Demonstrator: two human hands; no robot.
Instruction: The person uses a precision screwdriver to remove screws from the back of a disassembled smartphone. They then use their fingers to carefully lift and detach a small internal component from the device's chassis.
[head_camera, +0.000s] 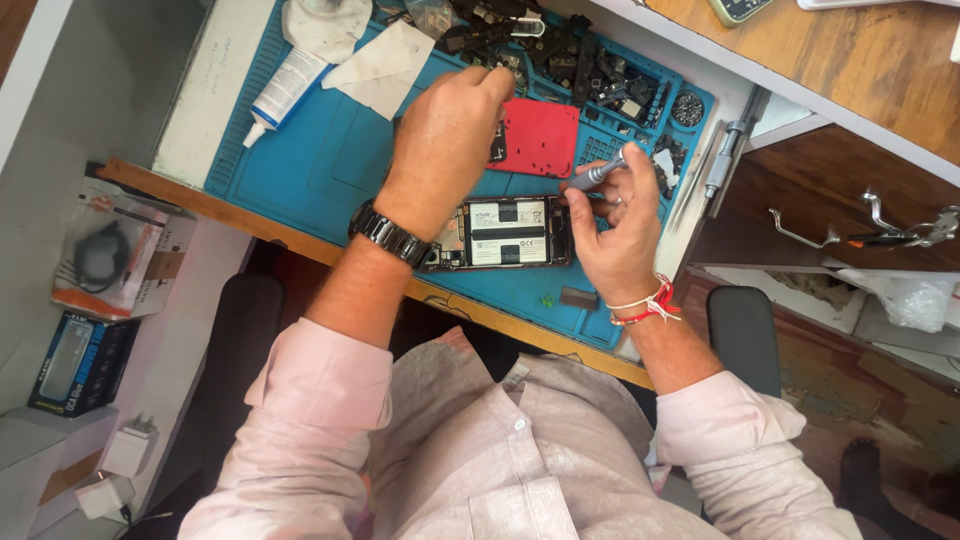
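An opened phone (505, 232) with its battery showing lies on a blue work mat (320, 150). My left hand (445, 140), with a dark wristwatch, reaches over it toward a red pad (545, 135) and the small black parts at the mat's far edge; its fingertips are pinched together, and I cannot tell what they hold. My right hand (615, 235), with a red and white thread at the wrist, grips a small silver screwdriver (598, 174) just right of the phone.
A white tube (285, 88) and white tissue (385, 65) lie at the mat's far left. Several black phone parts (590, 70) fill the trays. A second silver tool (725, 155) rests right of the mat. Boxes (115, 255) and a charger (125, 450) sit to my left.
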